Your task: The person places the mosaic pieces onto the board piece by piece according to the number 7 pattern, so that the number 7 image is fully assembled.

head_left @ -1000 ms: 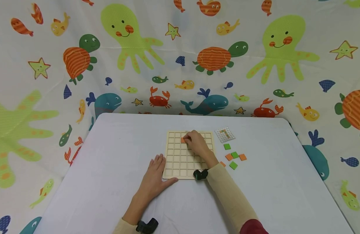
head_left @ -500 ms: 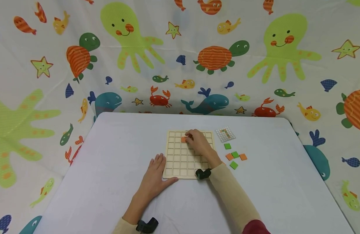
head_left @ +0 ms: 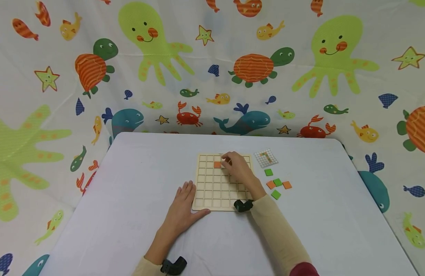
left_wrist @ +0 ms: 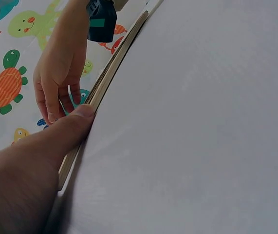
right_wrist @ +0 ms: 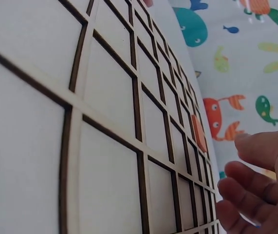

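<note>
A wooden grid board lies on the white table. One orange square tile sits in a cell of its second row; in the right wrist view, the tile stands slightly proud of the grid lines. Just right of it hovers my right hand, fingers loosely bent, thumb and fingertips apart and nothing between them. My left hand lies along the board's near left corner, fingers straight beside the left edge. Its thumb rests on the board's near edge in the left wrist view.
Right of the board lie loose tiles, including a green tile and an orange tile. A small pattern card with a printed grid lies behind them. A sea-animal curtain hangs beyond the table's far edge.
My right hand has let go of the orange tile and drawn back a little to the right, so the tile shows fully in its cell. The left hand has stayed still.
</note>
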{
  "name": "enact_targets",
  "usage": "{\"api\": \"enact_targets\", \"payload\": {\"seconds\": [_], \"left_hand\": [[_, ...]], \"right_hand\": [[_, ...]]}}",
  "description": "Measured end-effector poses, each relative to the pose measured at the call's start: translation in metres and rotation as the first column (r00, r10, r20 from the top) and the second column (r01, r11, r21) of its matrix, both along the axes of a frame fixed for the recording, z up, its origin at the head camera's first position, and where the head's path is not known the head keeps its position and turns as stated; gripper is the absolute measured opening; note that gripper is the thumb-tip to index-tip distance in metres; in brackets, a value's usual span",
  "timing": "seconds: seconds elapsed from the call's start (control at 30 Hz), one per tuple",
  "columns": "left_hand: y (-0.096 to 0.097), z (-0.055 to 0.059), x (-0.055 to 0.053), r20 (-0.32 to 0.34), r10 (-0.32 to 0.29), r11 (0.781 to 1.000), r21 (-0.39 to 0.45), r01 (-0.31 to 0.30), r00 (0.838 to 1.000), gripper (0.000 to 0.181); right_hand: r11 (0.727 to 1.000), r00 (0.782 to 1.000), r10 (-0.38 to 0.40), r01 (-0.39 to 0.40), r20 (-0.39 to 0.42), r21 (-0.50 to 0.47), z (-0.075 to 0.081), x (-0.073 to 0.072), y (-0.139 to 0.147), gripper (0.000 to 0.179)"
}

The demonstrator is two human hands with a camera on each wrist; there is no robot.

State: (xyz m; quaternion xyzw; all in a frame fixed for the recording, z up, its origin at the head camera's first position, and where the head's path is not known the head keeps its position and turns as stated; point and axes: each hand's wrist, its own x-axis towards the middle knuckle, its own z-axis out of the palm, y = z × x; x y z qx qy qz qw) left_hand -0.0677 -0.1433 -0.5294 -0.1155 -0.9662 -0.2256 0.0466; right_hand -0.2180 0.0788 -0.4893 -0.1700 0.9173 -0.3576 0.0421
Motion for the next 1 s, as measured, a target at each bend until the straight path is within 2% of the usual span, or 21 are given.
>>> {"api": "enact_targets", "payload": {"seconds": [0.5, 1.0], "left_hand": [[0.0, -0.001, 0.0, 0.001, 0.001, 1.0, 0.009, -0.001, 1.0, 0.102], [0.001, -0.001, 0.0, -0.001, 0.002, 1.0, 0.015, -0.002, 1.0, 0.102]], "right_hand": [[1.0, 0.997, -0.004, 0.002, -0.071, -0.03, 0.003, 0.01, 0.012, 0.034], [0.999, 0.998, -0.021, 0.018, -0.065, -0.047, 0.003, 0.016, 0.021, 0.038]]}}
